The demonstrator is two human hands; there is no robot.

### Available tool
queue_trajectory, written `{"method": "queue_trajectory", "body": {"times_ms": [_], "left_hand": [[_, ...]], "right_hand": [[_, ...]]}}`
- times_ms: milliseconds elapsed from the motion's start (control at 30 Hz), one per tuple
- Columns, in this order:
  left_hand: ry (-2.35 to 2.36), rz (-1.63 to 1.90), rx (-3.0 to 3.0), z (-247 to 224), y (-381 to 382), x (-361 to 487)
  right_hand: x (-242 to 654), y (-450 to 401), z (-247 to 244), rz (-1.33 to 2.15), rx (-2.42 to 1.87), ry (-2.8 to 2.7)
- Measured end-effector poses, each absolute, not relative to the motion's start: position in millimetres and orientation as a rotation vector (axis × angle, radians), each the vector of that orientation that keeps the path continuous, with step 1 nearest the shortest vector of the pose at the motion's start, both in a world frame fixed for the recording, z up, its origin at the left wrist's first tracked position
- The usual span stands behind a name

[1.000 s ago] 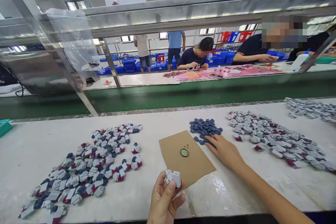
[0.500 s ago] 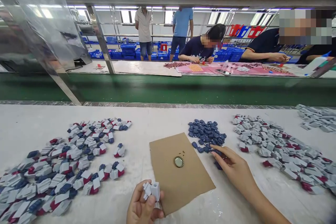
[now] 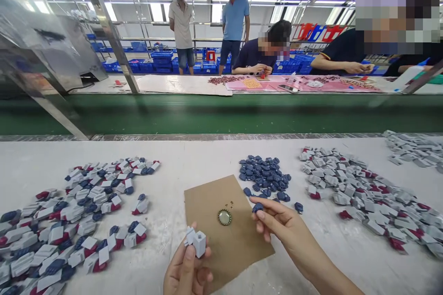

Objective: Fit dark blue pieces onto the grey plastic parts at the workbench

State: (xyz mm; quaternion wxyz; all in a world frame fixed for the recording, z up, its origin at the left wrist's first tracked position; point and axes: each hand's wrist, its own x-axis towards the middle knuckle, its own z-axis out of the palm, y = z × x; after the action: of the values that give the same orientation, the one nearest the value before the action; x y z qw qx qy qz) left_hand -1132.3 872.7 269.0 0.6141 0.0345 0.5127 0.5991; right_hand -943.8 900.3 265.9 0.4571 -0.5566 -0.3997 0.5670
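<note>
Between the thumb and fingers of my left hand [image 3: 187, 265] is a light grey plastic piece [image 3: 199, 243] with a square hole in its top; part of it is hidden by the fingers. My right hand [image 3: 282, 226] pinches a small dark blue plastic piece [image 3: 257, 207] above the right edge of a brown cardboard sheet [image 3: 211, 198]. On the cardboard lies a round, crimped-edge cap [image 3: 224, 217] with a few tiny brass-coloured bits beside it. A heap of dark blue pieces [image 3: 265, 173] sits just beyond my right hand.
Joined grey, blue and dark red pieces [image 3: 79, 221] spread over the left of the white table. Grey-and-red pieces [image 3: 363, 193] lie at right, with plain grey pieces [image 3: 413, 150] behind. Past a green belt [image 3: 207, 113], co-workers sit at another table and two people stand.
My right hand has lifted a blue piece from the heap and moved left with it, toward the cardboard. The left hand keeps its grey piece. The whole view has shifted slightly.
</note>
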Motion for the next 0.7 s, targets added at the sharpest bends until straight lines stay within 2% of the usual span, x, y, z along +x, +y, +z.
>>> {"method": "queue_trajectory", "body": {"times_ms": [133, 433, 700], "left_hand": [[1.169, 1.406, 0.088, 269, 873, -1136], [1.217, 1.477, 0.185, 271, 869, -1136], [1.260, 1.534, 0.226, 262, 869, -1159]], "right_hand": [[-949, 906, 266, 1.309, -1.415, -1.130], [-964, 918, 269, 0.748, -1.420, -1.857], [-960, 934, 275, 0.558, -1.490, -1.997]]}}
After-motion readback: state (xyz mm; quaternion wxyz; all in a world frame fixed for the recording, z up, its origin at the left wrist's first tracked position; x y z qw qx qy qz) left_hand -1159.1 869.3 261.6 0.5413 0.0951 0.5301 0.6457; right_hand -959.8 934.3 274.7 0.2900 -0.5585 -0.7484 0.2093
